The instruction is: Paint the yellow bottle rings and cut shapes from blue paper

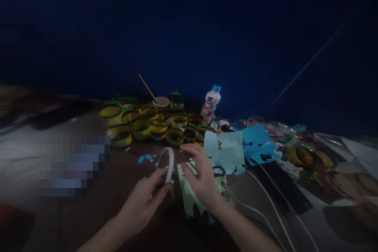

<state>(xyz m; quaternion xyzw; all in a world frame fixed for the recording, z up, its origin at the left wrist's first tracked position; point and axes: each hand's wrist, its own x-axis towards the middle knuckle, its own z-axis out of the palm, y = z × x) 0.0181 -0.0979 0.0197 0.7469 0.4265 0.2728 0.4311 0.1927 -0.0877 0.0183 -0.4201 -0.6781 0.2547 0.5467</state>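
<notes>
A white ring (170, 164) with small pale pieces on its band stands on edge in my left hand (147, 201), pinched between the thumb and fingers at its lower part. My right hand (199, 173) is just right of the ring, fingers apart, with nothing visible in it. Under and beside my right hand lies a light green paper (189, 195) with cut-out holes. A pale blue paper (226, 151) and a brighter blue paper (260, 141), both with cut-outs, lie to the right. Small blue oval pieces (144, 158) are left of the ring.
Several yellow rings (141, 128) fill the back of the table, beside a cup (161, 103) holding a stick and a bottle (211, 104) with a blue cap. White cables (265, 187), a dark flat object (283, 189) and clear plastic lie at the right.
</notes>
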